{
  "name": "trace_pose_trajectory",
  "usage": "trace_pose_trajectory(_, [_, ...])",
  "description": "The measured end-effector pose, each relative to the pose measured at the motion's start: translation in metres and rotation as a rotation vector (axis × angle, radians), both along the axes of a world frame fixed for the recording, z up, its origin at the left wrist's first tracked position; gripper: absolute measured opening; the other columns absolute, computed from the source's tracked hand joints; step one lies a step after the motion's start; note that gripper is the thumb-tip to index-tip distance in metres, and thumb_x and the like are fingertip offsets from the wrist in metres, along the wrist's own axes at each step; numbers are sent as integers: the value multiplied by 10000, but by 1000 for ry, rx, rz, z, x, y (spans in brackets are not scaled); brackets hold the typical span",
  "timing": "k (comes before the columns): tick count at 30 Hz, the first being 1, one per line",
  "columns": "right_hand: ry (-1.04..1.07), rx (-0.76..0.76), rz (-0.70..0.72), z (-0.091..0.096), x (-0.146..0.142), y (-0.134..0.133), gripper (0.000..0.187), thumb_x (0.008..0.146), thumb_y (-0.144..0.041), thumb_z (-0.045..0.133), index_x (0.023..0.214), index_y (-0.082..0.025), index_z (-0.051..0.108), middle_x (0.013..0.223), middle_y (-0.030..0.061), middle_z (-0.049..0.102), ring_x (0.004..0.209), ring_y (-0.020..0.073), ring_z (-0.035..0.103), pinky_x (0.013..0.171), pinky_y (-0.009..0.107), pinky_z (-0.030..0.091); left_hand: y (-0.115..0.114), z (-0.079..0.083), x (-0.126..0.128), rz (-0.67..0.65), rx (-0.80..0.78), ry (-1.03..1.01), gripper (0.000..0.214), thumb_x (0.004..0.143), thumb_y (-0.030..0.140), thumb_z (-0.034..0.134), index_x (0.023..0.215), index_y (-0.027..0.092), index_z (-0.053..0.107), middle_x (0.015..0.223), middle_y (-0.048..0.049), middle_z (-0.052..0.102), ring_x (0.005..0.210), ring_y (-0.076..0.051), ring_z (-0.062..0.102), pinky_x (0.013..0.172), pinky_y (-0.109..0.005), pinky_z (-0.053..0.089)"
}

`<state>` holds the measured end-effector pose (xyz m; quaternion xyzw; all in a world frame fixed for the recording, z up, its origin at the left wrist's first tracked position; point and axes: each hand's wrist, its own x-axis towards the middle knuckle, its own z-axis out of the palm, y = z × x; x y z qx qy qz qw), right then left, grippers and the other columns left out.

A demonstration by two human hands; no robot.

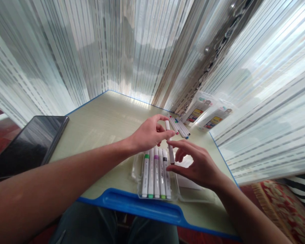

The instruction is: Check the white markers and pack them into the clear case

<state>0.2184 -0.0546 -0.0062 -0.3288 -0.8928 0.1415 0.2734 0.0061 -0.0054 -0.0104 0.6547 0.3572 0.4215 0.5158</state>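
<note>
Far left: dark flat device (27, 145) on pale, blue-edged surface (91, 135). Then left grip (151, 134): pinching white marker (170, 150) by its upper part, thumb in front. Below: clear case (135, 169) with five capped markers (156, 176) side by side, bands green, purple, black. White marker: between both grips, over case's right side, near upright, slim, dark lower end. Right grip (195, 157): grasping same marker lower down, forefinger mid-barrel, thumb at bottom. Behind: loose markers (182, 128), two clear packs (199, 110).
</note>
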Motion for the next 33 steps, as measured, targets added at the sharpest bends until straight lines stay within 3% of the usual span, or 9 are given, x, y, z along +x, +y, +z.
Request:
trace_pose_trajectory(5, [-65,-27,21,0,-1,-3,543,844,-362,791,1329,-224,591,984,58,668,690,140,629,654,295,587,0,-4,1,20,78,103,615,818,390,745,1318,109,522,696,-6,670,562,-130,590,540,-247,435])
trace_pose_trajectory(12, [-122,-30,24,1,0,-4,612,816,-377,812,1364,-233,580,1265,126,610,783,158,641,725,333,620,0,-3,0,19,141,180,556,834,370,706,1300,110,549,743,-28,701,631,-150,632,581,-260,446])
trace_pose_trajectory(26, [-236,-40,-8,4,-1,-8,581,840,-451,773,1355,-242,602,1291,139,595,947,237,676,829,398,620,-3,-2,1,5,289,337,317,857,308,657,1125,139,664,741,-17,696,663,-150,631,635,-263,455])
trace_pose_trajectory(33, [-300,-80,6,5,2,-10,573,853,-474,754,1346,-234,591,1280,123,624,1013,254,680,895,401,596,-5,-2,3,-28,305,361,315,849,279,655,1128,134,667,785,-34,719,699,-154,652,645,-252,474])
